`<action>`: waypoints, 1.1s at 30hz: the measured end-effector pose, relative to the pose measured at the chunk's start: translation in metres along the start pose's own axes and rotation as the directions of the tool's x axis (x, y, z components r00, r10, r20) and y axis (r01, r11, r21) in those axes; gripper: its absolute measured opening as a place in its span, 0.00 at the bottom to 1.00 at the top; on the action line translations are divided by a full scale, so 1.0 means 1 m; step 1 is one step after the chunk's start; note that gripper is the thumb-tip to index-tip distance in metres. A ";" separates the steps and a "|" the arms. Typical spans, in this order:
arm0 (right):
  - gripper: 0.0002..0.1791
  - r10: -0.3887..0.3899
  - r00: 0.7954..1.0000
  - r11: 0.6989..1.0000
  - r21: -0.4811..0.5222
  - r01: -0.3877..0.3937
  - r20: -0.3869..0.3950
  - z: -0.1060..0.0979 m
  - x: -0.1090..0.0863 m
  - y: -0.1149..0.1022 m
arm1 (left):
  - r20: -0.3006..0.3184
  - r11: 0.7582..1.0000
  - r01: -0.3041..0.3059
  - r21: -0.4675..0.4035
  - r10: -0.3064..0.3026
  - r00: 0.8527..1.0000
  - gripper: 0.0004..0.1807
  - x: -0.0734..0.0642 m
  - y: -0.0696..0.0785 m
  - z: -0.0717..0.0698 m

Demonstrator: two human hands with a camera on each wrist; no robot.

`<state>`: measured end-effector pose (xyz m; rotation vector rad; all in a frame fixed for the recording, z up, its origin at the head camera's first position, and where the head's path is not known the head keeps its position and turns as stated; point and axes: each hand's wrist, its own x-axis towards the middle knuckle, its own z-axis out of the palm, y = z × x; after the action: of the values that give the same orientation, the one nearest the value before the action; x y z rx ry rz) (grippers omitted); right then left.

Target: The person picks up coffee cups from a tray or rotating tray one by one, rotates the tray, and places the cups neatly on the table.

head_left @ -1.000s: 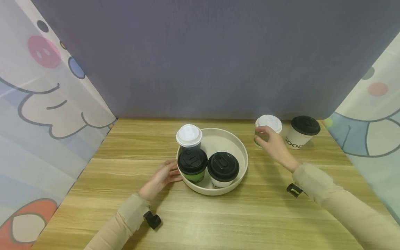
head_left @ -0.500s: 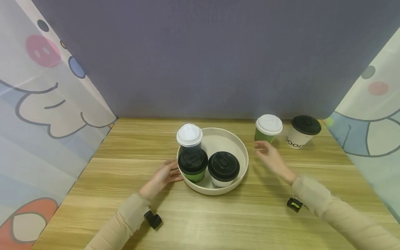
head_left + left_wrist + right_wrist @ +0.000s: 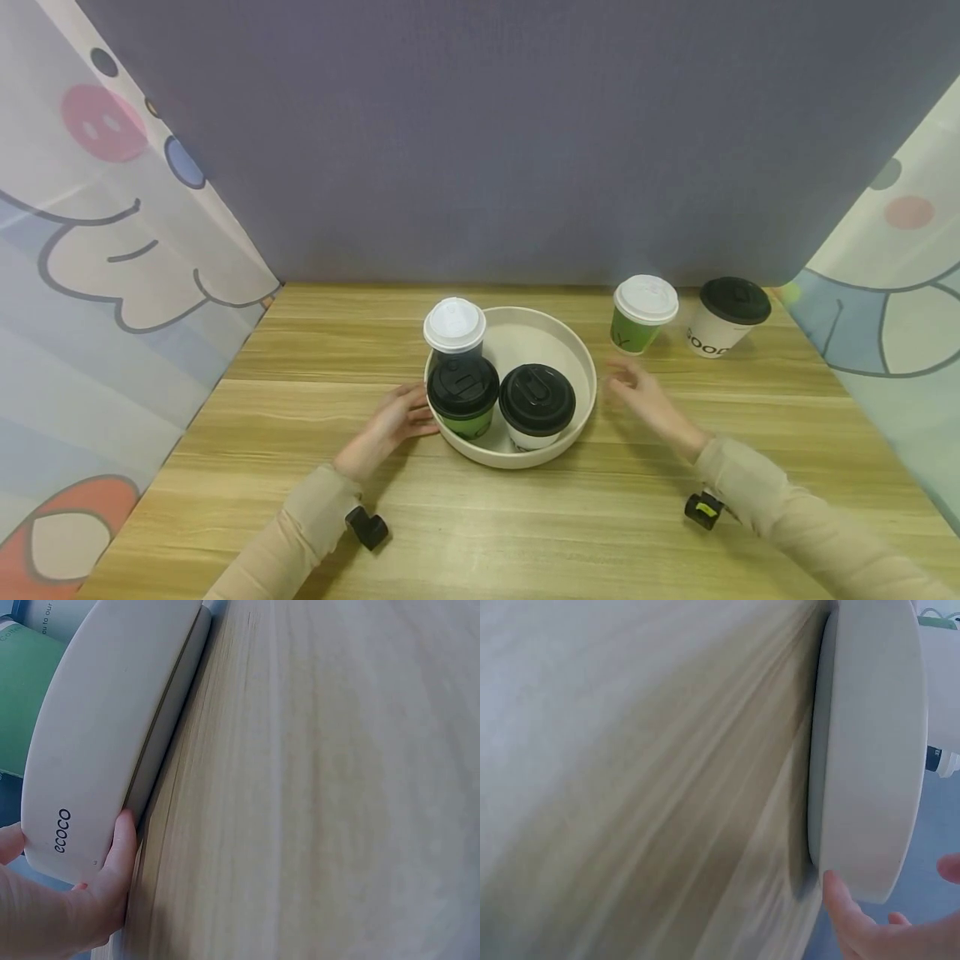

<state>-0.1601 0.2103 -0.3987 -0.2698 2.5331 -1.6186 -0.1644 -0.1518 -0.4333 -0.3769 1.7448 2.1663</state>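
A round cream tray point(image 3: 525, 321) with a raised wall sits mid-table. In it stand three lidded paper cups: a dark cup with a white lid point(image 3: 454, 323), a green cup with a black lid point(image 3: 462, 387) and a white cup with a black lid point(image 3: 537, 400). My left hand point(image 3: 392, 423) touches the tray's left side. In the left wrist view its fingers point(image 3: 124, 840) lie along the outer wall by the "ecoco" print. My right hand point(image 3: 647, 404), slightly blurred, is empty beside the tray's right side, fingers loosely extended. A fingertip overlaps the wall's lower edge in the right wrist view.
At the back right of the wooden table point(image 3: 480, 533) stand a green cup with a white lid point(image 3: 633, 332) and a white cup with a black lid point(image 3: 716, 329). A grey panel point(image 3: 480, 150) rises behind; cartoon-printed curtains point(image 3: 97, 250) hang at both sides.
My right hand has come away from the white-lidded green cup, down and toward the tray's right side. That cup stays where it was. My left hand and the tray have not moved.
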 end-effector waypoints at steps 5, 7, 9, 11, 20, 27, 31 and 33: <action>0.29 0.063 0.996 0.991 0.117 -0.070 0.066 0.008 -0.002 0.002 | 0.014 1.000 -0.003 -0.001 0.003 1.000 0.24 0.000 0.000 0.001; 0.31 0.095 0.991 0.978 0.178 -0.110 0.090 0.011 -0.003 0.003 | 0.016 1.000 -0.005 0.002 0.004 1.000 0.24 0.000 0.000 0.001; 0.33 0.131 0.987 0.966 0.209 -0.149 0.097 0.013 -0.004 0.004 | 0.016 1.000 -0.006 0.004 0.006 1.000 0.24 0.000 -0.001 0.001; 0.34 0.152 0.982 0.952 0.251 -0.176 0.111 0.015 -0.006 0.004 | 0.015 1.000 -0.005 0.004 0.005 1.000 0.24 0.000 -0.001 0.001; 0.35 0.210 0.964 0.902 0.348 -0.255 0.162 0.024 -0.010 0.003 | 0.006 1.000 -0.002 0.009 0.002 1.000 0.24 0.000 0.000 0.001; 0.32 0.236 0.957 0.860 0.421 -0.287 0.170 0.029 -0.011 0.005 | 0.003 1.000 -0.003 0.017 0.003 1.000 0.24 -0.002 0.001 0.002; 0.32 0.223 0.960 0.846 0.456 -0.278 0.171 0.029 -0.012 0.007 | 0.003 1.000 -0.007 0.017 0.007 1.000 0.24 -0.002 0.001 0.002; 0.32 0.217 0.961 0.843 0.464 -0.272 0.171 0.029 -0.012 0.007 | 0.003 1.000 -0.006 0.017 0.006 1.000 0.24 -0.002 0.001 0.002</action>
<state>-0.1428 0.1898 -0.4169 0.0189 1.8966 -1.9857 -0.1632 -0.1504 -0.4314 -0.3638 1.7641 2.1533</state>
